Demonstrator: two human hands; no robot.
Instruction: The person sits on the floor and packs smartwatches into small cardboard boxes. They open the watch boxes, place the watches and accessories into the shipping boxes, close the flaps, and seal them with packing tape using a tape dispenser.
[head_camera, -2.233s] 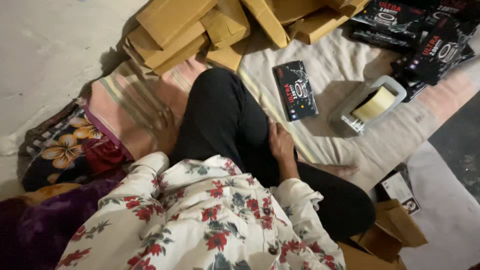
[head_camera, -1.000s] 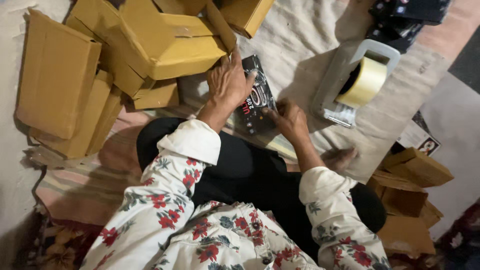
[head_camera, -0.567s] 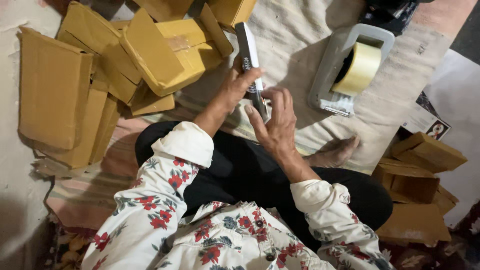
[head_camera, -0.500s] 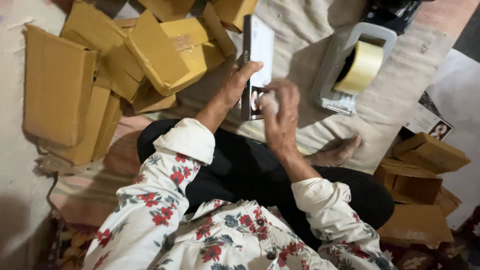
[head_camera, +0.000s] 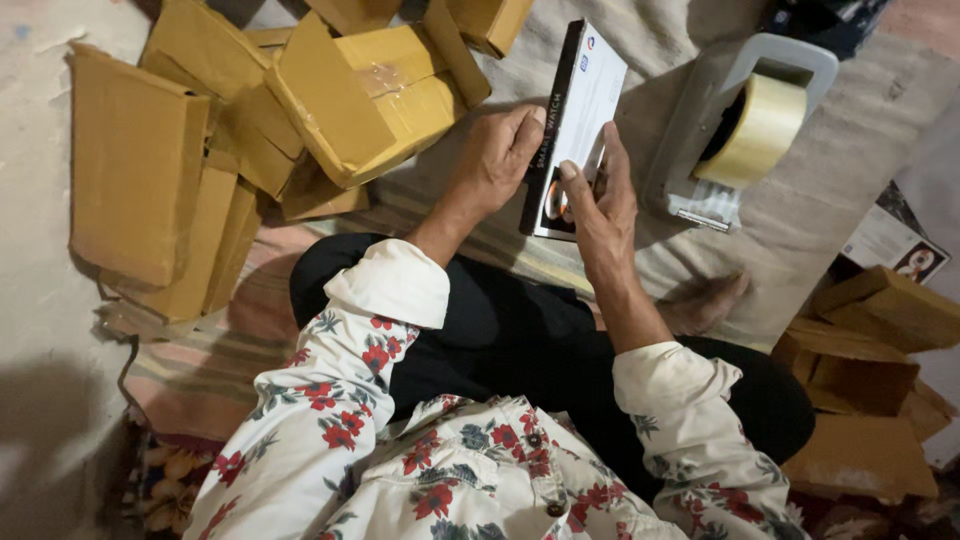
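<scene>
A heap of flat brown cardboard boxes (head_camera: 250, 130) lies at the far left on the pale floor, some leaning on one another, one with clear tape across its top. Below them a striped cloth (head_camera: 200, 350) spreads under the seated person, whose floral sleeves and black trousers fill the lower middle of the view.

The left hand (head_camera: 495, 160) reaches forward from the flowered cuff and grips the dark spine edge of a slim product box (head_camera: 580, 110), fingers curled around its side. The box is black on the edge and white on its face, held tilted up above the lap, just in front of the person's knees and clear of the cloth. The right hand (head_camera: 600, 200) closes on the box's lower end, thumb pressed on the white face and fingers behind it, so both hands grasp the same box.

Just to the right, a grey tape dispenser (head_camera: 690, 170) with a roll of clear tape (head_camera: 755, 130) rests on the beige blanket (head_camera: 850, 170). A bare foot (head_camera: 705, 305) shows below it. At the far right, more open brown cartons (head_camera: 870, 400) are stacked near the knee.
</scene>
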